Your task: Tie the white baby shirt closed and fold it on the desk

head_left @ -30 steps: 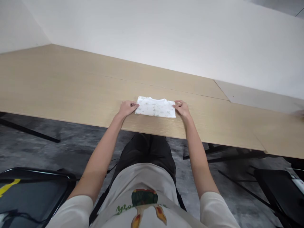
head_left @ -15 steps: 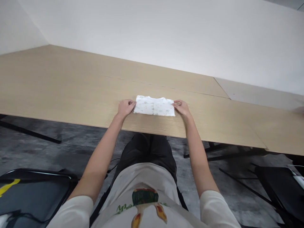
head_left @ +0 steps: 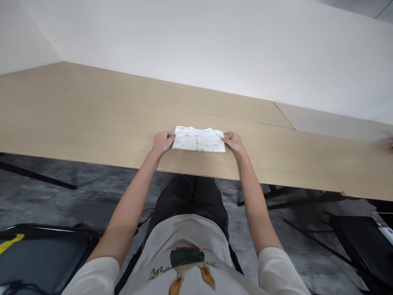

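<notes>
A white garment (head_left: 199, 141) with small scattered prints lies folded into a flat, wide strip on the table. Its far edge dips in a shallow curve like a neckline; the exact kind of garment is hard to tell. My left hand (head_left: 163, 141) is closed at the strip's left end, thumb and fingers pinching its edge. At the opposite end, my right hand (head_left: 233, 141) pinches the right edge between thumb and fingertips. Both hands rest low by the tabletop.
The wooden table (head_left: 92, 119) runs along a white wall (head_left: 196, 45). A black chair (head_left: 39, 258) is at lower left, another dark chair (head_left: 362, 241) at lower right. A blurred hand of another person (head_left: 387, 141) shows at the far right edge.
The garment's far edge lies smoother and straighter than before. My hands have hardly moved. The other person's hand at the right shows more, and the view has shifted slightly.
</notes>
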Demonstrator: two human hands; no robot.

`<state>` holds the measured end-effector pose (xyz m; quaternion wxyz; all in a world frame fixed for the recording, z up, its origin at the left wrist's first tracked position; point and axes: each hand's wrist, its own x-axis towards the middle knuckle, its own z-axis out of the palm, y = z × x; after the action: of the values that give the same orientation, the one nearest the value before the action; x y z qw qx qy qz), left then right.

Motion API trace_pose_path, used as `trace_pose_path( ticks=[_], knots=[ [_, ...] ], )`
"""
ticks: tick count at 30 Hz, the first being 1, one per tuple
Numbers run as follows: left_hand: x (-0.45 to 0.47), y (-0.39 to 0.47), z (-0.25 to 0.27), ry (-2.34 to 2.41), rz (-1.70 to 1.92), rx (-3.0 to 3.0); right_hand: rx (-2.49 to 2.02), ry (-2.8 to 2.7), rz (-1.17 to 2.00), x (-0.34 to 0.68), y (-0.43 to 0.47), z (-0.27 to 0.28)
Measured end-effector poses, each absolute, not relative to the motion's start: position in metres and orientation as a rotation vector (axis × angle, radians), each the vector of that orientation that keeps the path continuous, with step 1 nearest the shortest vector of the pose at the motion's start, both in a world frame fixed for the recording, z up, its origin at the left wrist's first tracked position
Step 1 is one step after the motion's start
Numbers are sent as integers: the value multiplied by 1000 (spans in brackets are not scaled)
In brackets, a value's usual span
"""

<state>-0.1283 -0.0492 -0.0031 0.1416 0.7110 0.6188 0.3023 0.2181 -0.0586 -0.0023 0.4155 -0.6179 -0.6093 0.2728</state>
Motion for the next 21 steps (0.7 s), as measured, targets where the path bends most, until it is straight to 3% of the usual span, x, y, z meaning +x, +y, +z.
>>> trace_pose_path(
  ticks=[15,21],
  knots=[
    [-126,-56,7,1873,691,2071,-1626,-1576,628,211,-66,7],
    [-126,-55,6,1880,696,2090,-1526,-1470,447,199,-74,17]
  ],
)
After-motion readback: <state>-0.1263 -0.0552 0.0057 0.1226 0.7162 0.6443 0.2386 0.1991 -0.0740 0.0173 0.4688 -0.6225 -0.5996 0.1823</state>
